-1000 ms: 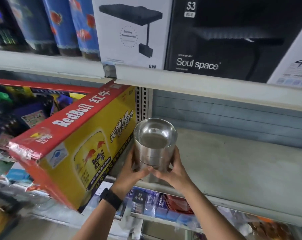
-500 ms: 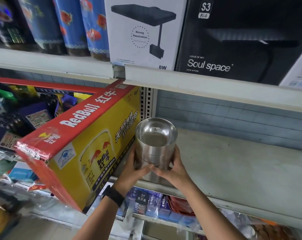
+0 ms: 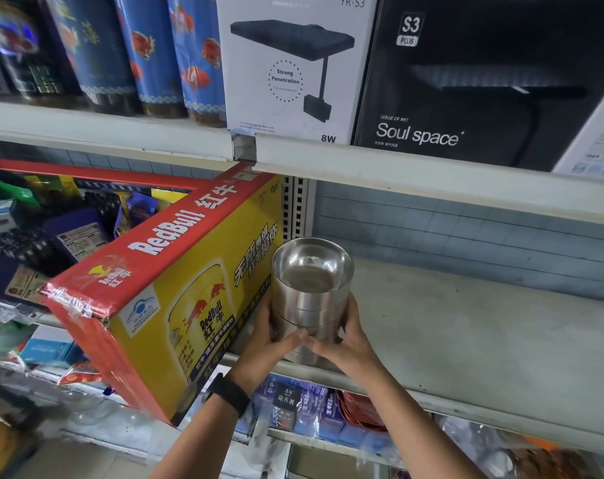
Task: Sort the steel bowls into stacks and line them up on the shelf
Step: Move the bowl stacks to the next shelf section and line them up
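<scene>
Centrally, just below the middle of the frame, my left hand (image 3: 271, 344) and right hand (image 3: 350, 344) both clasp a stack of steel bowls (image 3: 310, 292), fingers wrapped round its lower sides and thumbs nearly meeting in front. It stands upright at the front edge of the grey shelf (image 3: 466, 340). A yellow and red carton (image 3: 176, 292) lies tilted just left of the stack. Boxes fill the upper shelf (image 3: 432, 171) across the top of the frame.

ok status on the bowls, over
Both hands, left and right, on bowl stack. Stack at shelf front edge. Red Bull box close on its left.
</scene>
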